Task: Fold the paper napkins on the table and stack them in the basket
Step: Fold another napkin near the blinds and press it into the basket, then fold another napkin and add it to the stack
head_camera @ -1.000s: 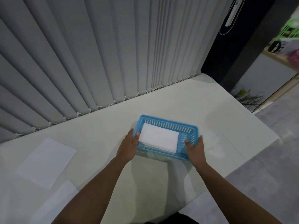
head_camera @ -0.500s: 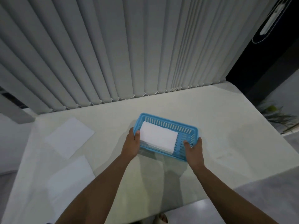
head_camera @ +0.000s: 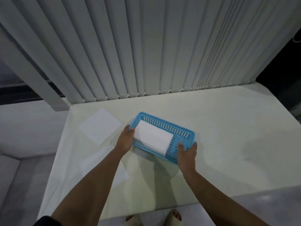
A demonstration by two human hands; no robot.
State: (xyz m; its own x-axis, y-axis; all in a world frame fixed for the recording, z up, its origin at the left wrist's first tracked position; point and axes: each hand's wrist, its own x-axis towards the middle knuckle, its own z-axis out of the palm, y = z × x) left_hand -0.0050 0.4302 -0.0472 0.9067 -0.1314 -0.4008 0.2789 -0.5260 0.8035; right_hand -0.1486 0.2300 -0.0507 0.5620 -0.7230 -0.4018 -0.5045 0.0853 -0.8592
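Note:
A blue slotted plastic basket (head_camera: 169, 126) sits mid-table, holding a stack of folded white napkins (head_camera: 154, 138) in its left part. My left hand (head_camera: 125, 139) grips the basket's left end, thumb on the rim beside the stack. My right hand (head_camera: 187, 152) grips its near right corner. An unfolded white napkin (head_camera: 100, 125) lies flat at the table's far left. A second flat napkin (head_camera: 101, 163) lies nearer, partly under my left forearm.
The white table (head_camera: 228, 136) ends at grey vertical blinds (head_camera: 146, 46) along the back. Its near edge runs just above my feet (head_camera: 175, 216) on the floor. A dark opening (head_camera: 280, 70) lies beyond the table's right end.
The view has swung left, bringing the table's left end and both loose napkins into sight. Both hands have stayed gripping the basket's ends; it looks turned slightly clockwise.

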